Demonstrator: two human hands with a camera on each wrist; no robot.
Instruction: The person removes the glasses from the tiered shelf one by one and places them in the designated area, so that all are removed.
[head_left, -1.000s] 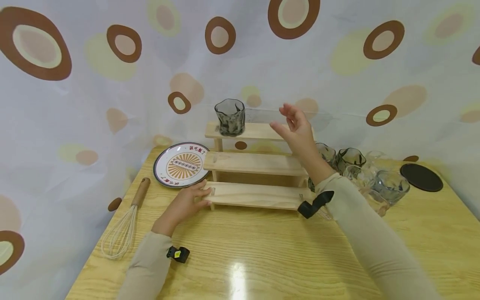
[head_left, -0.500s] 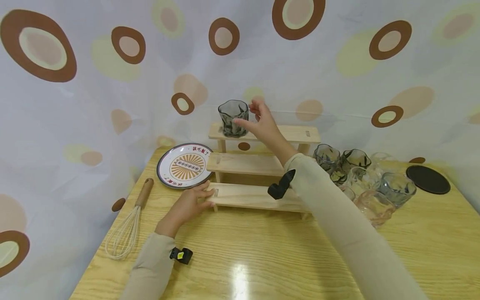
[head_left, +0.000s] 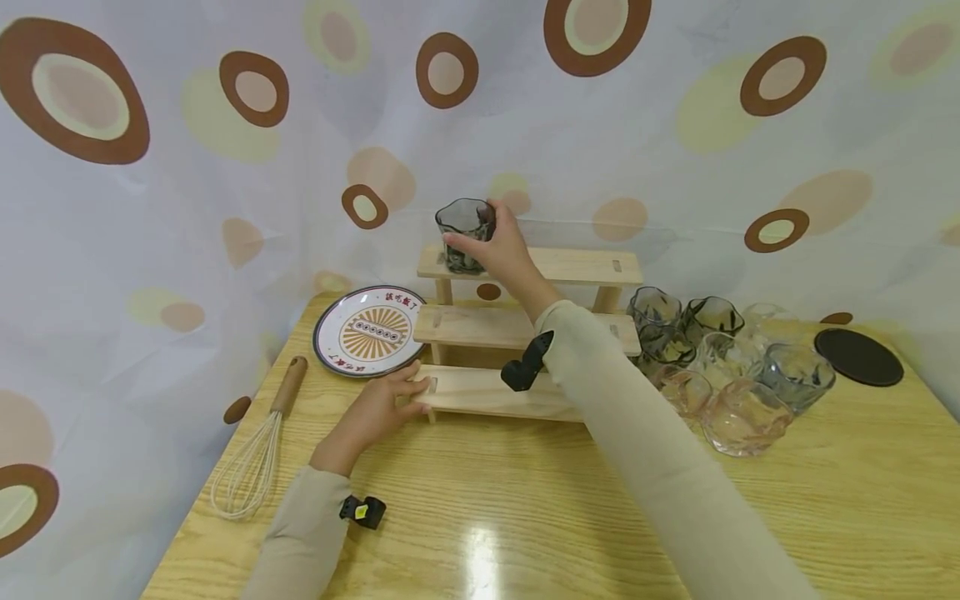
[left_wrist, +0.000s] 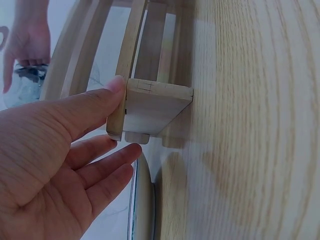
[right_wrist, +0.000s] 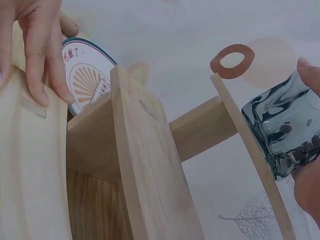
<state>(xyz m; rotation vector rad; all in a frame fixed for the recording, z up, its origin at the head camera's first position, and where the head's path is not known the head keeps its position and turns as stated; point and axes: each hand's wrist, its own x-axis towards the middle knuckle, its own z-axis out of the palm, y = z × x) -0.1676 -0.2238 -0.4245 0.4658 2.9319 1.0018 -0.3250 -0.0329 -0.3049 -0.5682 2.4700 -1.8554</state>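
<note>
A three-step wooden shelf rack (head_left: 517, 325) stands on the table. At the left end of its top step sits a smoky grey glass tumbler (head_left: 459, 218), upright, with wavy sides. My right hand (head_left: 504, 254) grips this tumbler, thumb in front and fingers round its far side. In the right wrist view the tumbler (right_wrist: 280, 125) is at the step's surface between thumb and fingers. My left hand (head_left: 372, 414) pinches the left end of the lowest step; the left wrist view shows the thumb on the board's upper face (left_wrist: 121, 65) and fingertips at its end.
A patterned plate (head_left: 337, 329) leans in behind the rack's left side. Left of it lies a whisk (head_left: 283, 392) with a wooden handle. Several glasses, including a pink one (head_left: 746, 421), crowd the rack's right side, near a black round mat (head_left: 858, 357). A patterned curtain hangs behind.
My right hand has moved left along the top step to the grey tumbler and closed round it. The left hand keeps its hold on the lowest step.
</note>
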